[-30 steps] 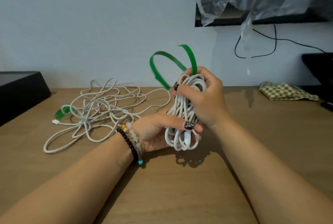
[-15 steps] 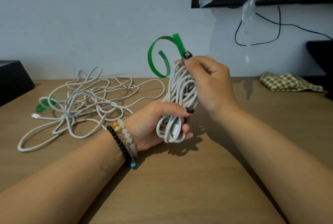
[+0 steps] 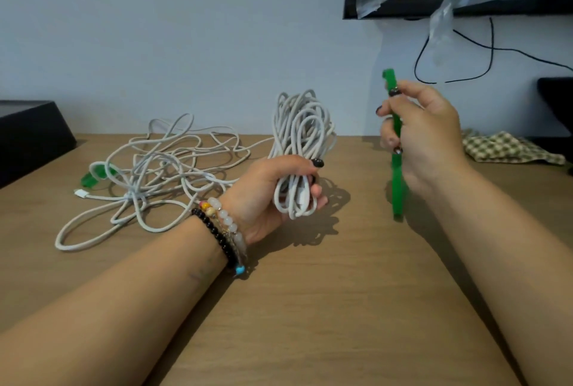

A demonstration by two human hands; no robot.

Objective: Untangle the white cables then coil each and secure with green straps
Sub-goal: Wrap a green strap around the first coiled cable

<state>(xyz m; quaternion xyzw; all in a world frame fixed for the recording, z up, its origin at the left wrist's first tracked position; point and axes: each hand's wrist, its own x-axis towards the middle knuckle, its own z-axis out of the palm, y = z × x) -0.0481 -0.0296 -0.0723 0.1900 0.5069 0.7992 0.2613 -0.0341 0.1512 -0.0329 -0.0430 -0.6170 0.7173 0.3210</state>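
- Gripping the coiled cable [image 3: 302, 137] around its lower third, the left hand [image 3: 273, 196] had thumb and fingers wrapped fully round the bundle; the loops stood upright above the fist, over the middle of the table [image 3: 310, 308].
- Right hand [image 3: 424, 137] pinched the green strap [image 3: 397, 181] between thumb and curled fingers, near the strap's upper end; the strap hung straight down, well apart from the coil, toward the table's right side.
- Handling, as judged: the coil looked light and soft, and its loops would likely spring apart if the fist loosened. The waist, just above the fist, appeared the best place to bind.
- Handling, as judged: the strap looked thin, flexible and light. A hold near one end would leave the free length for wrapping.
- A tangled cable [image 3: 161, 174] lay loose toward the table's back left, with a white plug [image 3: 81, 193] at its left and a second green strap [image 3: 96, 173] under its loops.
- A black box [image 3: 31, 134] sat at the left edge; a checked cloth [image 3: 508, 150] lay at the back right.
- Nothing lay between the coil and the held strap; the tangle was just beside the left wrist.
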